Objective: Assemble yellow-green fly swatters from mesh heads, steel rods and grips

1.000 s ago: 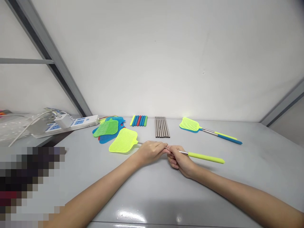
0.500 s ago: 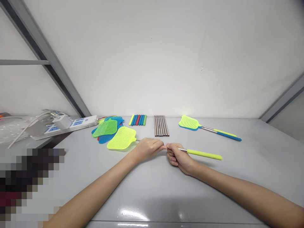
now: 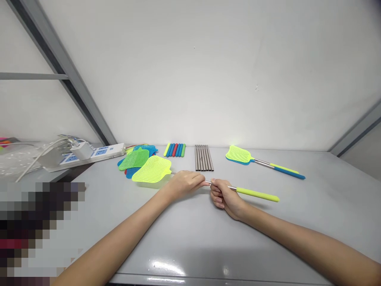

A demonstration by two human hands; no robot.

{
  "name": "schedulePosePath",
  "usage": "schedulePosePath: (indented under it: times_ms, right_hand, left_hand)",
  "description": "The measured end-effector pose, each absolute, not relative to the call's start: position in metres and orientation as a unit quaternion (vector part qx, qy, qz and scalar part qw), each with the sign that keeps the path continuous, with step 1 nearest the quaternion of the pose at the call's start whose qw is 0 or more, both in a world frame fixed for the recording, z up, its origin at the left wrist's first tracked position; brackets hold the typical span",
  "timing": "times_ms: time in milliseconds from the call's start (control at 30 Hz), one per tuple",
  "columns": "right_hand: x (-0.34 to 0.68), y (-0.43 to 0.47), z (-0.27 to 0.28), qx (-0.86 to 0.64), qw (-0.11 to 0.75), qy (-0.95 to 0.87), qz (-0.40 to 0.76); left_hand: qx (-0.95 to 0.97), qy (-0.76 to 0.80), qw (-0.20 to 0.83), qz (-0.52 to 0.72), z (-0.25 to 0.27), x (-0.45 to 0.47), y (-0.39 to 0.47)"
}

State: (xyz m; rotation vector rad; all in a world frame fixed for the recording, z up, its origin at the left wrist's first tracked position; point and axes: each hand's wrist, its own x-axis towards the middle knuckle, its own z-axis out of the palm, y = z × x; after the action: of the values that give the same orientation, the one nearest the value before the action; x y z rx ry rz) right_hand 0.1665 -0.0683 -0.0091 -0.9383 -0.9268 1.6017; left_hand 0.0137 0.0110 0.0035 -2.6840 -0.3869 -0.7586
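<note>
A yellow fly swatter with a metal rod and a yellow grip is held across the front of me, its perforated head to the left. My left hand is closed around the rod near the head. Further along the same rod, just before the yellow grip, my right hand is closed too. A short stretch of bare metal shows between the two hands. Beyond the head lie loose swatter heads, a green one on top of blue ones.
Several coloured grips lie in a row near the wall. Right of them is a row of metal rods. Two whole swatters, yellow over blue, rest at the right. A white power strip with cables stands at the left.
The bare metal showing between my hands has grown slightly longer. The swatter's head has risen a little and shifted slightly left against the loose heads. Both hands keep their grip.
</note>
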Motion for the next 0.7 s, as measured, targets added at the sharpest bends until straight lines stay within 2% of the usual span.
schedulePosePath:
  times_ms: [267,700]
  right_hand:
    - [0.168,-0.070,-0.008,-0.371,0.513,-0.372,0.679]
    - [0.169,-0.072,-0.010,-0.337,0.505,-0.370,0.703]
  left_hand:
    - [-0.940,-0.161,0.144,-0.262,0.007,0.009,0.006]
    - [-0.948,-0.208,0.056,-0.235,0.006,0.007,-0.009]
